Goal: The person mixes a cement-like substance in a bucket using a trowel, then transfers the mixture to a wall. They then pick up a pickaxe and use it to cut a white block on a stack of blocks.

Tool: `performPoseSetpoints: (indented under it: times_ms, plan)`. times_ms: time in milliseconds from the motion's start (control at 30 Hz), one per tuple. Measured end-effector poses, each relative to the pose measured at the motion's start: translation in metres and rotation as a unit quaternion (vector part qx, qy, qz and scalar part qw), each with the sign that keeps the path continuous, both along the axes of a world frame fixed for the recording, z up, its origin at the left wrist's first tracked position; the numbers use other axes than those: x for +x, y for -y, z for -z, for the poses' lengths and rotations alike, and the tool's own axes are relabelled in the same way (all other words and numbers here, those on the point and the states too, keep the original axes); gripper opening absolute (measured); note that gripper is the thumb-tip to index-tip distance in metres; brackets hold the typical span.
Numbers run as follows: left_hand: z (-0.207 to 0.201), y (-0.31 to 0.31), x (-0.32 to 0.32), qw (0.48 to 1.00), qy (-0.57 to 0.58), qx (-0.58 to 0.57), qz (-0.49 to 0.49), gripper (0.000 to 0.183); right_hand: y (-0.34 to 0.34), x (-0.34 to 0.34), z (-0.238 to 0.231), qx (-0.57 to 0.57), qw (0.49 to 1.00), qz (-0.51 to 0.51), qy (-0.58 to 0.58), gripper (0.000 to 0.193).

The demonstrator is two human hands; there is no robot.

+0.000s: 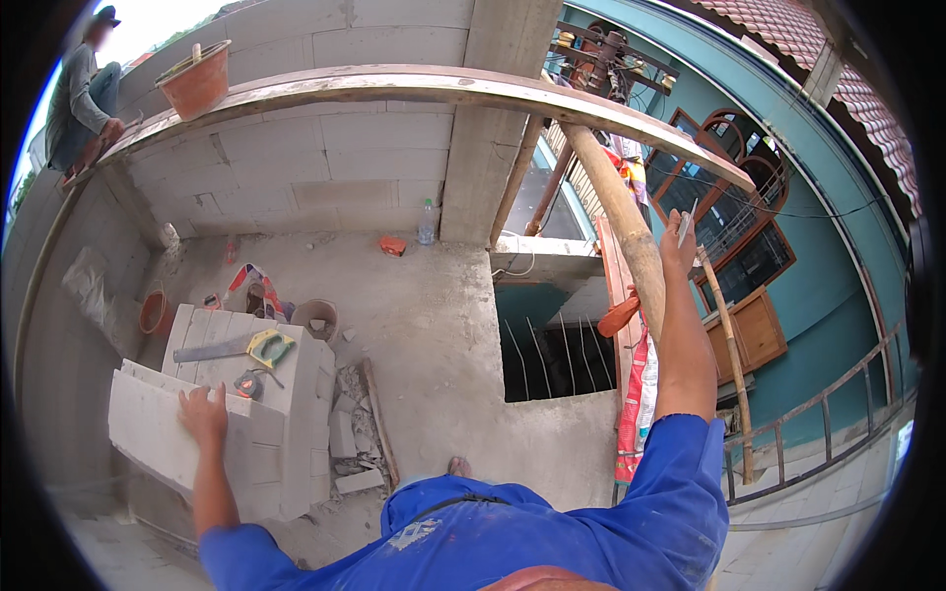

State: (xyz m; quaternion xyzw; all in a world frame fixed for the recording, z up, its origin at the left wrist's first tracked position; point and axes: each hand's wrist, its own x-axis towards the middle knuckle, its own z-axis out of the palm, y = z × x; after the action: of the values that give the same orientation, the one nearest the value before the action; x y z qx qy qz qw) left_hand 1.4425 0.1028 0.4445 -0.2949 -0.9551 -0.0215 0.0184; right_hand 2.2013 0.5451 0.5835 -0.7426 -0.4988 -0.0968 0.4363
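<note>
One white rectangular block (158,426) lies under the spread left hand (204,414); the right hand (678,244) grips one thin pale object (686,226). One yellow-handled handsaw (236,347) and one dark-and-orange tape measure (248,384) lie beyond the left.

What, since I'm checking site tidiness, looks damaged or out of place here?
Broken pale pieces lie jumbled on the floor beside the block stack; their ragged shapes look odd next to its squared blocks.
</note>
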Motion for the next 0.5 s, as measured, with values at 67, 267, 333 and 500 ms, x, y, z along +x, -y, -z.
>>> performPoseSetpoints:
  times_ms: [67,267,333,500]
  plan:
    - [0.004,-0.002,0.000,0.999,0.002,0.040,-0.005,0.050,-0.018,0.002,0.008,-0.052,0.999,-0.010,-0.010,0.056]
    - [0.005,-0.007,0.000,0.998,0.010,0.061,-0.025,0.046,-0.077,-0.002,0.012,-0.134,0.988,-0.009,-0.077,0.062]
    - [0.009,-0.008,-0.005,0.997,0.002,0.080,-0.021,0.043,-0.094,0.002,0.015,-0.124,0.989,-0.023,-0.081,0.060]
    - [0.011,-0.003,-0.005,0.995,-0.013,0.094,-0.019,0.037,-0.127,-0.007,0.021,-0.144,0.987,0.009,-0.067,0.055]
